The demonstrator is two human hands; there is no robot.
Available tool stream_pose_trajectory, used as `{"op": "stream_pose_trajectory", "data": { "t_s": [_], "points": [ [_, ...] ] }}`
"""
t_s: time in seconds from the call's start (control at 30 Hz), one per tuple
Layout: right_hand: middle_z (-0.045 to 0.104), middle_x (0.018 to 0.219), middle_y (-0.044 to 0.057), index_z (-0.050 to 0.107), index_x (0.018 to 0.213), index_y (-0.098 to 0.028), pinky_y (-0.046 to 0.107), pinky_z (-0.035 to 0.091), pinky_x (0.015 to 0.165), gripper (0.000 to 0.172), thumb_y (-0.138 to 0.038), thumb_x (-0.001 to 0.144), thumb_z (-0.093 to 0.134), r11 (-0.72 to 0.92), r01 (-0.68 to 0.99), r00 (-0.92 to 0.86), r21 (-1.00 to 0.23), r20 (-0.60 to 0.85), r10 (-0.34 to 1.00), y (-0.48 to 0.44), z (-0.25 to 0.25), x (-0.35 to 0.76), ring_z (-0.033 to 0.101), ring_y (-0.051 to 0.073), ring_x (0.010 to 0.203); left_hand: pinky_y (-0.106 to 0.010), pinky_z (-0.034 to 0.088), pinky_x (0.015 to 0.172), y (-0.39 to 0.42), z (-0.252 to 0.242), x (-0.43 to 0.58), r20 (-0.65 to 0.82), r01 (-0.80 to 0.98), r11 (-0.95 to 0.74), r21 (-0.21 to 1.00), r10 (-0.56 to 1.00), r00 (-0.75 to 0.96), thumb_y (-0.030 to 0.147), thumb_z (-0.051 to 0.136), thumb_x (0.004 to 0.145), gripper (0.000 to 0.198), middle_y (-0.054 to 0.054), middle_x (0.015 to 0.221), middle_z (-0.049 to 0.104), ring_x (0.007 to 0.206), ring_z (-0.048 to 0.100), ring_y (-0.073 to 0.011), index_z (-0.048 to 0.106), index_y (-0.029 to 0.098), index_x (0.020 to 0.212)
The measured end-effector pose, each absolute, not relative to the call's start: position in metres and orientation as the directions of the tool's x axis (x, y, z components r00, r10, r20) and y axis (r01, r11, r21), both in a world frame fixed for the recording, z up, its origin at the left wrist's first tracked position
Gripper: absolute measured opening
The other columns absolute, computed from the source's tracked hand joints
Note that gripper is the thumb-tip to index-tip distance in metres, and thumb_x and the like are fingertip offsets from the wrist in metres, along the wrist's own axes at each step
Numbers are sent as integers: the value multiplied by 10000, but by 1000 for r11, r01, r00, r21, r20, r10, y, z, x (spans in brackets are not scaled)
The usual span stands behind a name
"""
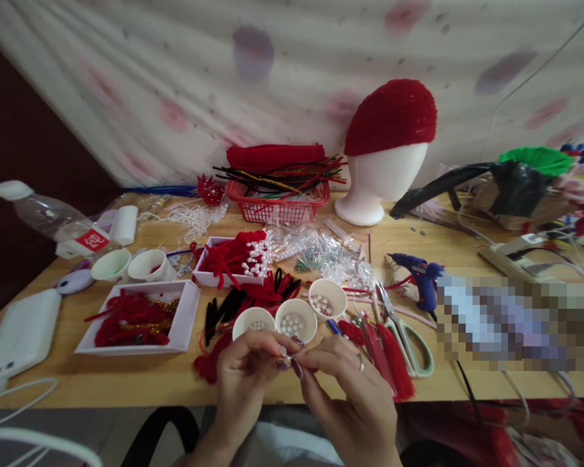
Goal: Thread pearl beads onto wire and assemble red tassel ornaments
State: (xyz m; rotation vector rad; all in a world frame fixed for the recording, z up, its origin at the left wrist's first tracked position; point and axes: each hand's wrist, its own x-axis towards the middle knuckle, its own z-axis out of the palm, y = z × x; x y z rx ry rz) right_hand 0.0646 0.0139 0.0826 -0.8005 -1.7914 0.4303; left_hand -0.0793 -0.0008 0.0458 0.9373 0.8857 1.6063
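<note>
Close together at the table's front edge, my left hand [247,368] and my right hand [345,379] meet fingertip to fingertip. Between them they pinch a small clear, shiny bead-like piece [284,354]; its exact kind is too small to make out. A ring sits on a finger of my right hand. Just beyond the fingers stand paper cups: one cup [238,320] and another cup [312,332] hold white pearl beads, and a third cup [338,291] holds pearl and reddish beads. Black and red fuzzy stems [253,298] lie behind the cups.
Right of my hands lie scissors [420,355], a red tassel [396,363] and a blue glue gun [420,275]. White boxes [187,318] of red pieces stand left, near a bottle [58,217]. Behind are a red basket [277,209] and a foam head [386,175] with a red cap.
</note>
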Motion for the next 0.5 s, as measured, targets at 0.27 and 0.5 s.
{"op": "stream_pose_trajectory", "data": {
  "t_s": [0.27, 0.5],
  "points": [
    [750, 765, 26, 675, 952, -211, 279, 584, 610, 254, 17, 851, 626, 706, 317, -191, -634, 686, 702, 15, 84, 66, 713, 172, 670, -297, 621, 706, 2, 46, -80, 147, -356, -203, 912, 973, -176, 351, 834, 796, 213, -69, 767, 807, 763, 768, -225, 709, 198, 715],
    [751, 768, 25, 666, 955, -205, 276, 577, 616, 259, 27, 848, 617, 713, 300, -200, -634, 689, 697, 15, 84, 66, 708, 166, 673, -303, 625, 702, 1, 46, -79, 157, -343, -220, 913, 967, -202, 335, 824, 808, 186, -78, 772, 804, 756, 775, -226, 717, 189, 765]
  ]
}}
